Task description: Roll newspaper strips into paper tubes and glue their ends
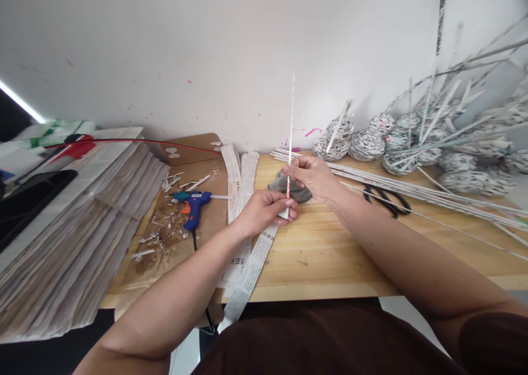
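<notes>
Over the middle of the table, my left hand (272, 207) is closed on a newspaper strip (256, 265), which trails down toward the table's front edge. The strip's upper end meets a thin rolled paper stick (291, 122) that stands nearly upright. My right hand (311, 177) pinches this stick just above my left hand. A grey cloth (304, 193) lies on the table behind both hands, partly hidden by them. More newspaper strips (243, 182) lie flat just left of my left hand.
A blue glue gun (197, 210) rests on stained cardboard (165, 279) among paper scraps. A tall stack of newspaper (91, 221) stands at the left. Black scissors (388, 200) and long paper sticks (429, 191) lie at right, before several woven paper forms (367, 144).
</notes>
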### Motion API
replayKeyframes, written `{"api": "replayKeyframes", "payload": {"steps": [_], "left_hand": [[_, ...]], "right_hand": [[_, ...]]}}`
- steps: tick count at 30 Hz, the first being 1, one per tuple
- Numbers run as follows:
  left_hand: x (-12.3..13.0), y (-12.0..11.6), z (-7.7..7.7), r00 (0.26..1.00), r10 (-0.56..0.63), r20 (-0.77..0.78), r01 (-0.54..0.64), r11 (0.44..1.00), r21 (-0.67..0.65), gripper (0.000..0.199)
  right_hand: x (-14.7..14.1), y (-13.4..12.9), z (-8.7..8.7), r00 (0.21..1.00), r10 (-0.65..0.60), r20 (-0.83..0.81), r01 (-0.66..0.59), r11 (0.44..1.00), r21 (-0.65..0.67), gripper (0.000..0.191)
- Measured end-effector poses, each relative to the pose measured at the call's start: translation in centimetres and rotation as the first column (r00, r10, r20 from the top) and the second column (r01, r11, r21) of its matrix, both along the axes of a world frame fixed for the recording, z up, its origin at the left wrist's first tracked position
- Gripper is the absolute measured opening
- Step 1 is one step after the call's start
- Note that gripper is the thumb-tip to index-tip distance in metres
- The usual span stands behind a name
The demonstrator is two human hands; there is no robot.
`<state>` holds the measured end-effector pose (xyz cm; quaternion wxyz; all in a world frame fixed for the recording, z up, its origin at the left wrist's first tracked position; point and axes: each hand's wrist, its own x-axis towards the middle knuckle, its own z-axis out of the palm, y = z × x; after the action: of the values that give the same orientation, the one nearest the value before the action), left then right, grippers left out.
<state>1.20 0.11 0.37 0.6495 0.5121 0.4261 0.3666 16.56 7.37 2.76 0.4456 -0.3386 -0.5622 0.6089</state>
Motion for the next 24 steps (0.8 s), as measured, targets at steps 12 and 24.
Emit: {"api": "replayKeyframes", "payload": {"steps": [12,24], "left_hand": [[0.01,-0.09,0.20,1.000,-0.013,-0.025,0.013,1.000,-0.025,0.037],[-0.09,-0.11,0.15,1.000,-0.015,-0.022,0.014,0.999,-0.029,0.036]], "right_hand": [[0.70,0.65,0.20,0.991,0.131,-0.009,-0.131,0.989,-0.067,0.035],[1.01,0.82,0.07,0.963,0.267,-0.035,-0.270,0.957,-0.111,0.033]]}}
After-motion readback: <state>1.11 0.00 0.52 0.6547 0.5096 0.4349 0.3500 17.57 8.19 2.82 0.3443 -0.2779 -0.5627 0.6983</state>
